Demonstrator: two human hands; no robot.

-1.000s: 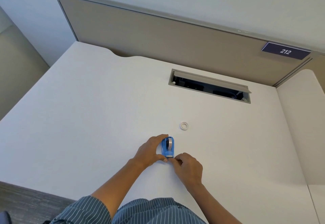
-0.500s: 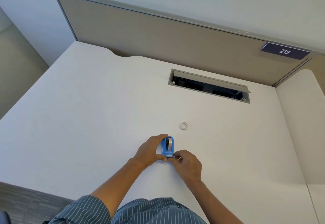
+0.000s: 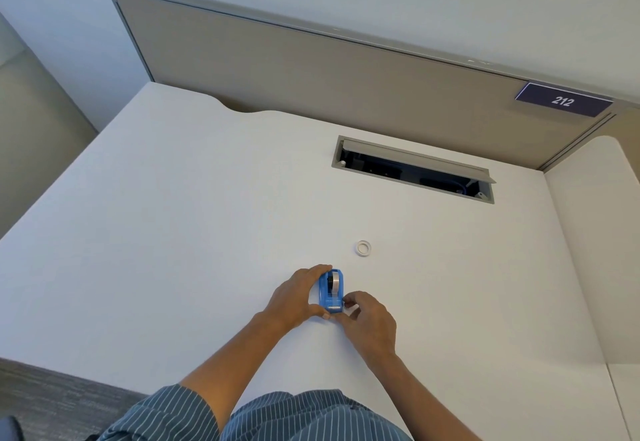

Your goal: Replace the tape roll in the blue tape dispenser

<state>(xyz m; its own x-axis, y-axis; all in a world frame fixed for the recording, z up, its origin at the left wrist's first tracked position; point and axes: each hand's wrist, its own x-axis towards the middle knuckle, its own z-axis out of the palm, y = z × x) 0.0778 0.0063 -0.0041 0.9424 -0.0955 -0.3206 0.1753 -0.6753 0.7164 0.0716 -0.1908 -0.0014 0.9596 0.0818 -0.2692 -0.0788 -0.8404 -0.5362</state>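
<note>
The blue tape dispenser (image 3: 331, 291) stands on the white desk (image 3: 173, 233) with a tape roll (image 3: 334, 280) seated in it. My left hand (image 3: 296, 297) wraps around its left side and grips it. My right hand (image 3: 369, 324) is at the dispenser's near end, by the cutter, with thumb and forefinger pinched together; what they pinch is too small to tell, maybe the tape's end. A small white empty tape core (image 3: 363, 247) lies flat on the desk, beyond and to the right of the dispenser.
A recessed cable tray (image 3: 412, 169) with an open lid is set into the desk at the back right. A beige partition (image 3: 311, 70) with a "212" sign (image 3: 562, 100) closes off the far edge. A second desk (image 3: 595, 250) adjoins on the right.
My right hand's fingers have shifted slightly up along the dispenser's near end. The left hand and the dispenser have stayed put.
</note>
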